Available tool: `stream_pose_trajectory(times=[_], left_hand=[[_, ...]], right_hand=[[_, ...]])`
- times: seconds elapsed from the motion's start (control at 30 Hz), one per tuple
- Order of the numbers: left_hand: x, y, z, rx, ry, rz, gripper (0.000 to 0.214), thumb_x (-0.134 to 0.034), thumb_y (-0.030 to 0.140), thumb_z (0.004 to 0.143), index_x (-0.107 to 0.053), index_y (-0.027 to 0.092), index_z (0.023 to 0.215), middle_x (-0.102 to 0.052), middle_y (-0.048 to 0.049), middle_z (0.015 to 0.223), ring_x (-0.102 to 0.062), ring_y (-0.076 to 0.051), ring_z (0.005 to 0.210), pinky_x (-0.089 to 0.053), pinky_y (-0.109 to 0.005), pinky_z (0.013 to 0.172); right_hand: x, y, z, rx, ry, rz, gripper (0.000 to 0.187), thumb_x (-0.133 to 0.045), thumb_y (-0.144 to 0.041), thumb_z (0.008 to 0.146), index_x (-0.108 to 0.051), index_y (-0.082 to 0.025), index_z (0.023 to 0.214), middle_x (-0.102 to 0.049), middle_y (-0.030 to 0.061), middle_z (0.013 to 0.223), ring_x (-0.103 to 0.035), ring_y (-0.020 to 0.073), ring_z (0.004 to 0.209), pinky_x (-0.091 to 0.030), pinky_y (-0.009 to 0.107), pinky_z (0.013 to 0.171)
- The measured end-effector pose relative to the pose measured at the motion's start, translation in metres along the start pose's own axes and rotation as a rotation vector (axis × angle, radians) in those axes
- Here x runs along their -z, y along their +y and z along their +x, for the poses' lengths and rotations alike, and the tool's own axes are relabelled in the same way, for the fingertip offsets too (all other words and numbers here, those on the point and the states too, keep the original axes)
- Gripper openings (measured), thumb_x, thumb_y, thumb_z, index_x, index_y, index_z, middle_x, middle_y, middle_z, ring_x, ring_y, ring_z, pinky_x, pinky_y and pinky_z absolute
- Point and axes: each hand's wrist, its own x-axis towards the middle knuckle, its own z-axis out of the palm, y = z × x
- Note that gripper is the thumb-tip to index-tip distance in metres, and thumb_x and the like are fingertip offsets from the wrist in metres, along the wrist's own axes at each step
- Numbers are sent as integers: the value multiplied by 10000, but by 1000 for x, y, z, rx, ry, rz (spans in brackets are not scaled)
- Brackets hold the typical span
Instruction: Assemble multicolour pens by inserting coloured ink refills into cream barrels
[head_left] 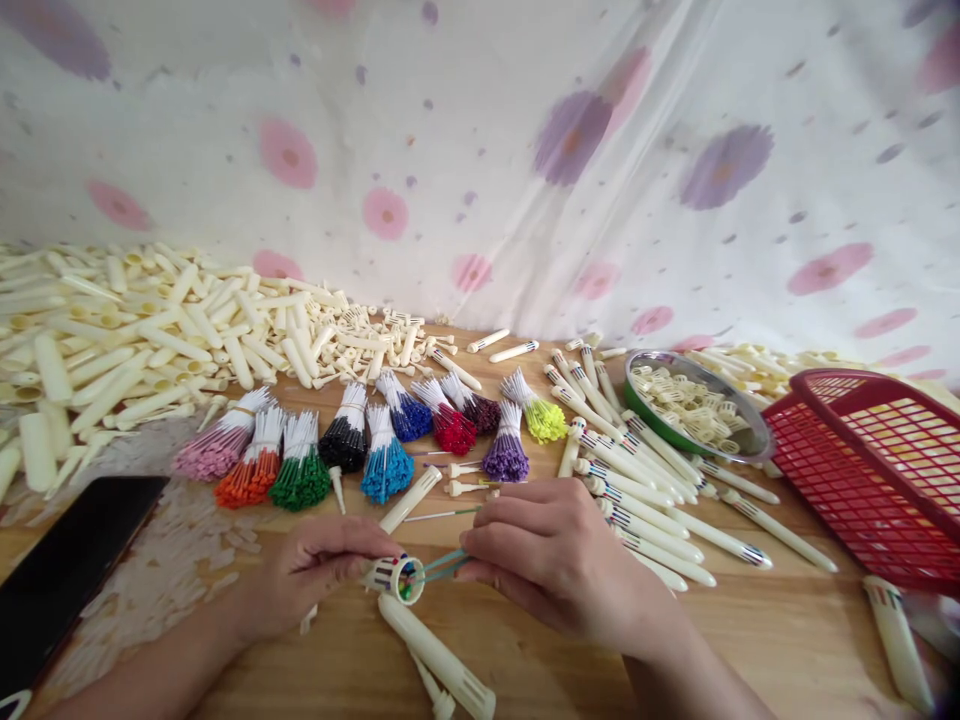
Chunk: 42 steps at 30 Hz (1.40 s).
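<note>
My left hand (319, 570) pinches a short cream slotted pen sleeve (388, 578), its round mouth turned right. Coloured bits, green, yellow and blue among them, show inside that mouth. From my right hand (544, 560), closed, light-blue tweezers (444, 566) reach into the opening with two thin prongs. Just below lies a cream pen barrel (442, 655), slotted at its near end, across smaller cream parts. Behind my left hand rests another cream tube (411, 500). A thin refill with a green end (442, 515) lies beside it. My right fingertips partly hide the tweezers.
Banded bundles of coloured refills, such as the purple bundle (506, 450), stand behind my hands. Cream barrels (112, 340) are heaped left, above a black phone (75, 570). Assembled pens (645, 500), a green-sided bowl (757, 440) and a red basket (862, 480) occupy the right.
</note>
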Motion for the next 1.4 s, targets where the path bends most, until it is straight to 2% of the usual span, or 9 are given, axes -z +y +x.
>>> stream_pose_trajectory(times=[0.23, 0.63, 0.73, 0.9, 1.03, 1.23, 1.4], left_hand=[[-1, 1, -3, 92, 9, 40, 219, -559, 337, 869, -732, 324, 1004, -763, -14, 897, -681, -157, 751, -502, -209, 683], [-4, 8, 1, 95, 3, 8, 203, -580, 344, 852, -738, 335, 980, -771, -9, 868, -683, -143, 711, -504, -185, 643], [-4, 9, 1, 117, -6, -1, 204, -592, 357, 842, -746, 314, 968, -770, -25, 854, -689, -153, 719, -514, -195, 651], [-6, 3, 0, 209, -24, -116, 253, -577, 399, 842, -744, 268, 980, -755, -40, 772, -657, -120, 567, -502, -172, 527], [-9, 2, -1, 231, -46, -144, 318, -572, 447, 832, -744, 224, 979, -744, -57, 736, -633, -111, 529, -482, -170, 495], [-10, 5, -2, 295, 49, -112, 361, -602, 492, 790, -753, 197, 932, -722, -50, 664, -624, -132, 513, -495, -217, 500], [-8, 5, -1, 284, 92, -114, 359, -625, 505, 763, -753, 192, 883, -747, -63, 742, -642, -154, 546, -522, -251, 524]], right_hand=[[-3, -3, 2, 28, -42, -15, 209, -478, -200, 922, -626, -131, 792, -603, 18, 679, -466, 117, 590, -319, 254, 536], [-5, -8, 3, 28, 13, -72, 255, -460, -192, 932, -607, -137, 730, -572, 6, 628, -423, 106, 536, -279, 254, 505], [-6, -9, 3, 37, 22, -87, 277, -457, -194, 932, -591, -136, 697, -544, 1, 601, -401, 106, 520, -256, 258, 499], [-7, -10, 2, 49, 28, -128, 284, -473, -153, 914, -559, -137, 644, -504, -5, 575, -368, 104, 506, -218, 264, 487], [-7, -11, 1, 61, 22, -130, 282, -473, -158, 919, -555, -136, 650, -506, -7, 576, -376, 100, 506, -214, 260, 478], [-12, -11, 1, -15, 50, -66, 244, -458, -218, 939, -597, -135, 757, -564, 3, 623, -460, 100, 529, -291, 239, 499], [-8, -8, 1, -54, 67, -29, 166, -503, -219, 915, -599, -132, 811, -574, 6, 647, -470, 107, 549, -319, 239, 512]])
